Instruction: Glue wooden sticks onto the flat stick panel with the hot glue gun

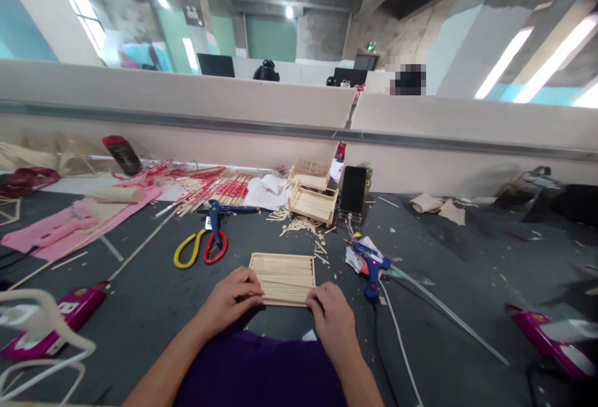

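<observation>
A small rectangular panel of thin wooden sticks (284, 270) lies flat on the dark table in front of me, with the sticks side by side inside a stick frame. My left hand (238, 295) is closed at its lower left corner, thumb and fingers pinching near the end of the bottom sticks. At the lower right corner my right hand (329, 307) pinches in the same way. One stick runs slightly slanted across the others. The fingertips partly cover both corners, so I cannot tell whether a separate loose stick is between them.
Beyond the panel are scissors (213, 232) with yellow and red handles, small stick-built pieces (312, 202), cut stick bits (301, 225) and a phone (353, 190). A blue glue gun (374, 270) with a cord lies right. Magenta power strips (77, 313) sit at both sides.
</observation>
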{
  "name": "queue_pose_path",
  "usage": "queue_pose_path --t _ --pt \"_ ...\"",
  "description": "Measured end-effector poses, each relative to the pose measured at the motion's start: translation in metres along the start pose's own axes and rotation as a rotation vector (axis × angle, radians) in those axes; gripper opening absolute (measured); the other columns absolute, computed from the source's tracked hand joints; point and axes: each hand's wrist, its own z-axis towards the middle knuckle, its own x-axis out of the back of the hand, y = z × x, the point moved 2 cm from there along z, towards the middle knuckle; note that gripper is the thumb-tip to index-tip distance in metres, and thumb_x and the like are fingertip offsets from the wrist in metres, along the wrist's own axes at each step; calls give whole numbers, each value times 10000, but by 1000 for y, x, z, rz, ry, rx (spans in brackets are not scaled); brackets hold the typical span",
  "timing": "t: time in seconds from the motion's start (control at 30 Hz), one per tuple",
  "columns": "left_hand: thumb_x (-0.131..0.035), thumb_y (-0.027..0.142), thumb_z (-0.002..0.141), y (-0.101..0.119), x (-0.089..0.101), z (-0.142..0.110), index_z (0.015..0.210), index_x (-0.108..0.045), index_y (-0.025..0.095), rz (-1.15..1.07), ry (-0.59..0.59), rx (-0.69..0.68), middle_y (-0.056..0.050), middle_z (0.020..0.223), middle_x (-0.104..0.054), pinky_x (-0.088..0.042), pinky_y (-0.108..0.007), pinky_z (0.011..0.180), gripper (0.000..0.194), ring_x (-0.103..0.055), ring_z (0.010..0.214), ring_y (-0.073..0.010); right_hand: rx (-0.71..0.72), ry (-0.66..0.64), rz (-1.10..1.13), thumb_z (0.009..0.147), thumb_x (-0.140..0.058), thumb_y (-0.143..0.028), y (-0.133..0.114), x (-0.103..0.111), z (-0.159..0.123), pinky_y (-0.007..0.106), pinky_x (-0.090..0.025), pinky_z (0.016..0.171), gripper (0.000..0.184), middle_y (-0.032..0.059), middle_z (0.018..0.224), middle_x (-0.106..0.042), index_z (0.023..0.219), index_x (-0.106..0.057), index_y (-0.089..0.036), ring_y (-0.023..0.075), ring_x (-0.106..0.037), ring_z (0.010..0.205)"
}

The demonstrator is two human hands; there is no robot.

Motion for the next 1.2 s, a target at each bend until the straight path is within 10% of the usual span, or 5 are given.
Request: queue_pose_path --t 0.9,1.2 --pt "-500 226 905 1 -3 2 775 -658 224 129 11 -202 -36 728 -606 -394 -252 598 205 -533 719 -149 130 -126 -337 862 -553 -153 -26 -2 32 271 -397 657 129 18 829 -583 790 -606 -245 171 -526 806" --pt "-555 312 884 6 13 27 744 -659 225 109 -185 -183 -16 739 -598 -378 -238 622 195 -547 747 -142 187 -196 -465 891 -506 -138 -28 4 34 268 -383 664 174 37 849 -589 780 -610 -222 178 -518 835"
